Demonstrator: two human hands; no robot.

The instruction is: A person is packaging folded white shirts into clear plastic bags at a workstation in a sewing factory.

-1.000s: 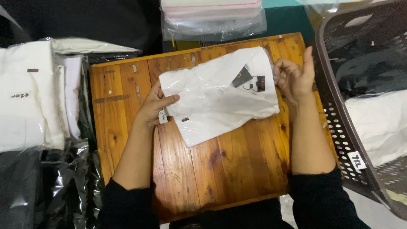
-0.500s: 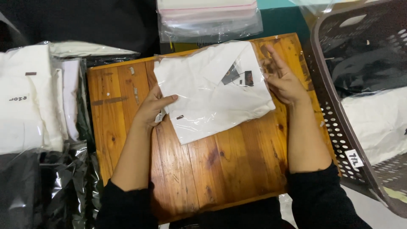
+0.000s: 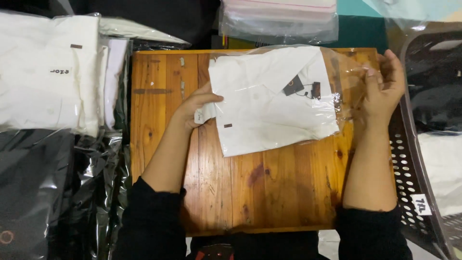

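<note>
Centre of the frame: rectangular brown wooden board (image 3: 269, 192); on its upper half lies the folded white shirt in a clear plastic bag (image 3: 269, 108), tilted slightly, with a small dark hang tag (image 3: 293, 86) near its collar; left of the frame, stacks of bagged white and black garments (image 3: 48, 72); right edge, dark perforated plastic basket (image 3: 409, 163); my left hand (image 3: 195, 108) pinches the shirt's left edge; my right hand (image 3: 382, 84), well apart from it, grips the bag's open right end, fingers closed on the film.
</note>
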